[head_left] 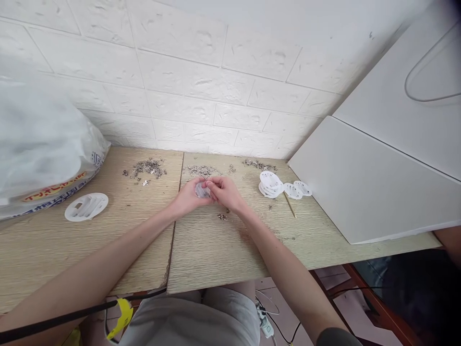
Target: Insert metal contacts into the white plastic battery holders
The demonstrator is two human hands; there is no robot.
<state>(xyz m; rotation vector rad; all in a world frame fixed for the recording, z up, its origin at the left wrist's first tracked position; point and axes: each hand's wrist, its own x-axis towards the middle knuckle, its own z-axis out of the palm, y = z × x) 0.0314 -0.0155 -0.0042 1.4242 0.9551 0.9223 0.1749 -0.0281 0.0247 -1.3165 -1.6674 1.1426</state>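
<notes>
My left hand (190,196) is wrapped round a round white plastic piece (202,190) over the middle of the table. My right hand (222,191) meets it from the right, its thumb and forefinger pinched together above the piece. Whatever sits between those fingertips is too small to make out. Behind the hands lies a pile of small metal parts (202,170). A few more metal parts (222,217) rest on the table just in front of them.
A large plastic bag (43,139) and a white disc (86,207) are at the left, with metal parts (149,167) nearby. To the right are stacked white discs (270,184), a thin stick (290,205), more metal parts (258,165) and a big white panel (378,182).
</notes>
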